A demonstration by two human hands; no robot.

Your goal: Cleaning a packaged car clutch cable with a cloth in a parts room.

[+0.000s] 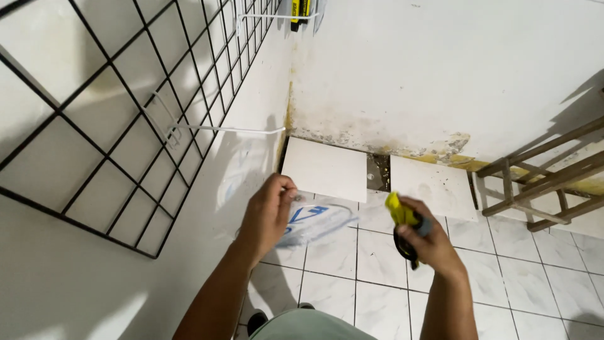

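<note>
Tape measure point(406, 226), yellow and black, is clamped in the right hand point(434, 245) above the tiled floor point(377, 264). Something small, likely the tape's end, is pinched in the left hand point(267, 211) beside the wall point(75, 277). Measuring step judged underway; steady alignment is needed next.

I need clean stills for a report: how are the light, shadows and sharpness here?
Head view: bright, even light; the black wire grid casts soft shadows on the white wall, a darker shadow falls at the right edge; the left hand and right hand look slightly soft; the grid's lines bow from lens distortion.
</note>
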